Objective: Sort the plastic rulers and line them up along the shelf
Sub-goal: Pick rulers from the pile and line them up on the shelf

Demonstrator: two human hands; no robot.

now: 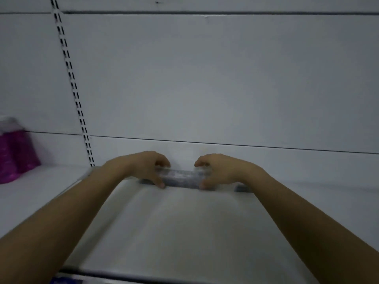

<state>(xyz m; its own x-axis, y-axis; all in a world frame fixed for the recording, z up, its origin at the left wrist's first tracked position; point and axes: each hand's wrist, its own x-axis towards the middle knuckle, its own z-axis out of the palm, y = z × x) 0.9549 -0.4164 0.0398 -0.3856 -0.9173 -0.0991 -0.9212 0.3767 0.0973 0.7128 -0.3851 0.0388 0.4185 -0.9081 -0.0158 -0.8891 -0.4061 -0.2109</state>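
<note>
A bundle of clear plastic rulers stands on its long edge at the back of the white shelf, close to the back panel. My left hand grips the bundle's left end, thumb in front and fingers curled over the top. At the right end my right hand holds it the same way. The rulers' ends are hidden behind both hands. The picture is blurred, so single rulers cannot be told apart.
Pink packages stand at the far left on the neighbouring shelf section. A slotted upright rail runs up the white back panel. The shelf's front edge lies near the bottom of the view.
</note>
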